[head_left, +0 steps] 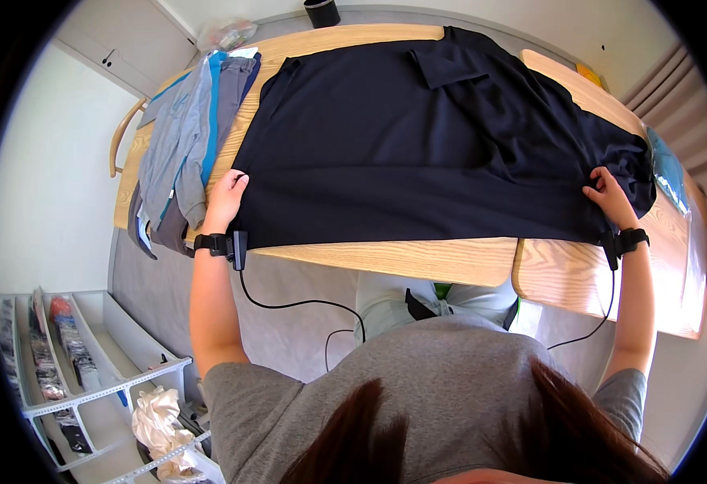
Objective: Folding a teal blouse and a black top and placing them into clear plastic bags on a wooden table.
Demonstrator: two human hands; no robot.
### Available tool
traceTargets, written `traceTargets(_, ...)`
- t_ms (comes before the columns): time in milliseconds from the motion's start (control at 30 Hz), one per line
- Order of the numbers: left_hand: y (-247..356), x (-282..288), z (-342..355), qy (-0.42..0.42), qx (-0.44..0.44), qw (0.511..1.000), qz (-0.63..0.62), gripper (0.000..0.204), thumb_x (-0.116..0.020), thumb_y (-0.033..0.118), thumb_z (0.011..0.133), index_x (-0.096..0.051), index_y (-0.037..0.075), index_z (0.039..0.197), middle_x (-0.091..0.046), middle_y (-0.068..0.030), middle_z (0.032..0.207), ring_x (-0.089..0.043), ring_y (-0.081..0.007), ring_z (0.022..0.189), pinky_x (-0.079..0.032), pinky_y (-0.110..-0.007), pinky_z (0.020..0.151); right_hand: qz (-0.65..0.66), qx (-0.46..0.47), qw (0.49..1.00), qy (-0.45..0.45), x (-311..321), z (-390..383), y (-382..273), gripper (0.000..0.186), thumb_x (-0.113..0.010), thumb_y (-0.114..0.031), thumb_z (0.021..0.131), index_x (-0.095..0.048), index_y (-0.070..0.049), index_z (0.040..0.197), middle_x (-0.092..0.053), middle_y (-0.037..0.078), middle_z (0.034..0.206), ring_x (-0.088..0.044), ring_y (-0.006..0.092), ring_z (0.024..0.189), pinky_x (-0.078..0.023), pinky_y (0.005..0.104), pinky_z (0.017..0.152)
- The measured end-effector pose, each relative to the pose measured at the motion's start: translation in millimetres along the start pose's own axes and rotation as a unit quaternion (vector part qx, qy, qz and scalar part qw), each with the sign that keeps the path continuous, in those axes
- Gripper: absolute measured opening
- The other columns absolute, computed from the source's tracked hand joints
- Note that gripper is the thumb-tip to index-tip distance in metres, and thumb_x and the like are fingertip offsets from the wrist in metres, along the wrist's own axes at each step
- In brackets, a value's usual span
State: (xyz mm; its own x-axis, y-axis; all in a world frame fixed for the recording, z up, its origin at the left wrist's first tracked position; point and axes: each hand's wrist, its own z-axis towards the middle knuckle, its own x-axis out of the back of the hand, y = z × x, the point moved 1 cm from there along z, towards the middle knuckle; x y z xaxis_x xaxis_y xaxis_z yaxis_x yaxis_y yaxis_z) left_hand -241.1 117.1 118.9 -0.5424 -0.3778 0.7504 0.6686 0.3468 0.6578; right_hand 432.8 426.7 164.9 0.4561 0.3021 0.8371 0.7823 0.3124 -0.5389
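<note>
A large black shirt [353,129] lies spread across the wooden table, a short sleeve folded over on top and creases running through its right part. At its left edge, my left hand [227,196] is closed, fingers pinching the cloth. Toward the right end, my right hand [610,198] has thumb and fingers together on a bit of the same shirt, beside a bunched-up portion. The near edge of the shirt runs almost straight between my two wrists, close to the table's front edge. Each wrist wears a black strap with a small device and a cable.
Grey and blue clothes [184,137] are piled at the table's left end. A blue item in clear plastic [667,171] lies at the right. The wooden table [402,260] has a seam in front of me. White divided bins [107,379] stand lower left; a black bin [321,13] stands beyond.
</note>
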Motion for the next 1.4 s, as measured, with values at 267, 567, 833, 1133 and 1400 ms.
traceTargets(267,25.6,9.4,-16.5,-0.080,0.078,0.977,-0.183,0.030,-0.064,0.014,0.085,-0.053,-0.002,0.109,-0.061,-0.0040,0.096,-0.057,-0.0099,0.088,-0.044,-0.023,0.080,-0.085,0.316,0.945,0.022,-3.4,-18.0,-128.0,0.035,-0.067,-0.015,0.077,-0.059,-0.004,0.109,-0.060,0.014,0.112,-0.054,0.0316,0.108,-0.042,0.0367,0.093)
traceTargets(567,41.1,36.6,-49.5,-0.062,0.131,0.987,-0.065,0.054,-0.073,0.020,0.076,-0.049,0.000,0.120,-0.060,-0.0108,0.099,-0.057,-0.0156,0.089,-0.045,-0.028,0.081,-0.180,0.361,0.911,-0.085,-95.9,44.5,-186.5,0.023,-0.072,-0.014,0.069,-0.061,-0.008,0.088,-0.061,0.009,0.091,-0.056,0.0274,0.095,-0.043,0.0384,0.084)
traceTargets(833,6.2,53.0,-83.7,-0.057,0.148,0.984,-0.082,0.051,-0.075,0.019,0.072,-0.054,0.006,0.117,-0.057,-0.0071,0.091,-0.055,-0.0146,0.086,-0.045,-0.028,0.079,-0.137,0.291,0.944,-0.069,-95.3,61.9,-162.8,0.019,-0.070,-0.018,0.074,-0.060,-0.006,0.086,-0.057,0.009,0.092,-0.053,0.0288,0.096,-0.045,0.0381,0.082)
traceTargets(1133,-12.5,53.8,-88.4,0.033,0.073,0.988,-0.132,0.032,-0.065,0.009,0.083,-0.052,0.002,0.111,-0.057,0.0009,0.078,-0.052,-0.0061,0.073,-0.040,-0.021,0.065,-0.141,0.283,0.944,-0.099,-96.2,61.8,-163.0,0.023,-0.069,-0.019,0.076,-0.059,-0.005,0.092,-0.053,0.010,0.101,-0.047,0.0293,0.106,-0.042,0.0361,0.089)
traceTargets(1400,1.1,54.5,-89.4,-0.063,0.088,0.980,-0.169,0.023,-0.062,0.002,0.083,-0.054,0.003,0.105,-0.059,-0.0011,0.083,-0.054,-0.0061,0.078,-0.042,-0.021,0.072,-0.138,0.272,0.947,-0.101,-97.1,59.1,-163.3,0.024,-0.069,-0.019,0.077,-0.058,-0.005,0.094,-0.051,0.010,0.104,-0.046,0.0294,0.108,-0.042,0.0356,0.091)
